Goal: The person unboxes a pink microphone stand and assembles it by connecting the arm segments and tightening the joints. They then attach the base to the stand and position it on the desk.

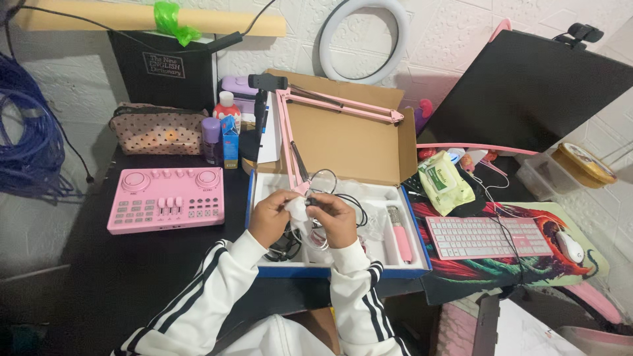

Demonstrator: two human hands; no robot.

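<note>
My left hand and my right hand meet over an open cardboard box with a white foam insert. The left hand pinches a small clear plastic bag. The right hand grips a small black connector at the end of a black cable that loops across the insert. A pink microphone lies in a slot to the right of my hands. A pink folding arm stand rises from the box. I wear white sleeves with black stripes.
A pink audio mixer lies left of the box on the black desk. Behind it are a dotted pouch and bottles. To the right are a pink keyboard, a mouse, a wipes pack and a monitor.
</note>
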